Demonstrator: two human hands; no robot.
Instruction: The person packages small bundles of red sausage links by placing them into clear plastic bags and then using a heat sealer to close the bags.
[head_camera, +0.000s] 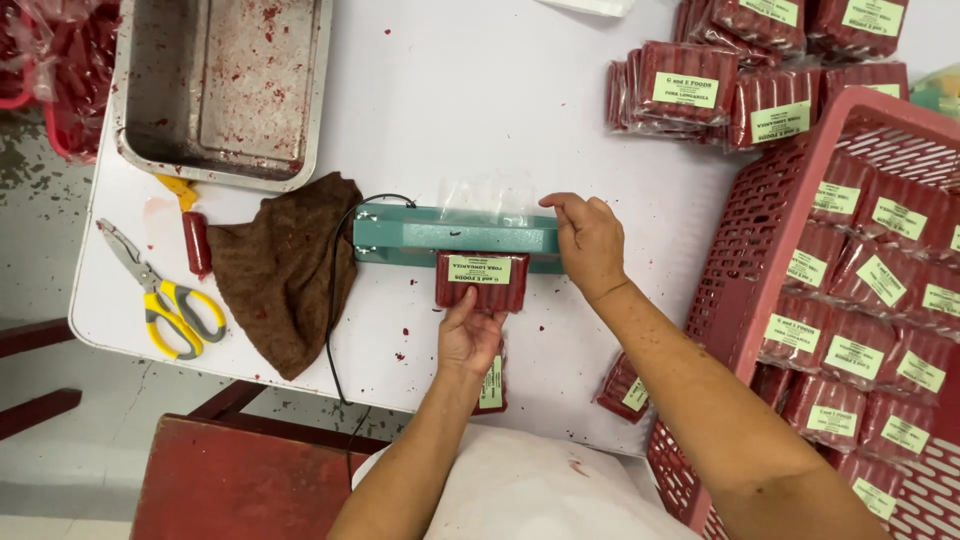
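Note:
My left hand (468, 335) grips the near edge of a clear pack of red sausages (482, 279) with a pale green label. The pack's open end lies under the arm of a teal heat sealer (420, 232), and the loose plastic sticks out past it. My right hand (590, 242) presses down on the right end of the sealer's arm. Another labelled pack (491, 388) lies under my left wrist, and a third pack (623, 388) sits at the table's near edge.
A red plastic basket (800, 180) full of labelled packs stands on the right. More packs (690, 90) are stacked at the back right. A stained metal tray (225, 85), a brown cloth (285, 270), yellow-handled scissors (160, 295) and a loose sausage (196, 243) lie on the left.

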